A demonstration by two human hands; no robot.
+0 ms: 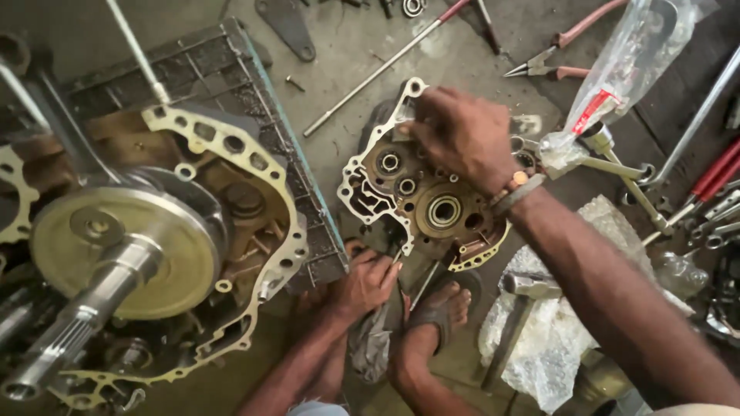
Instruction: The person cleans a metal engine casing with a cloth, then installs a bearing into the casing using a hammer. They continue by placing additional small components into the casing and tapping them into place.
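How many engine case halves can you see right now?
2. One case half lies at centre under the right hand; a bigger case half with the crankshaft sits on the left. Others could be out of view.

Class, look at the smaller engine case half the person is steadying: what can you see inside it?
Inside the case half sit three round bearings, the largest lowest. The right hand covers its upper right part, so whatever lies there is hidden. The left hand rests below its lower edge.
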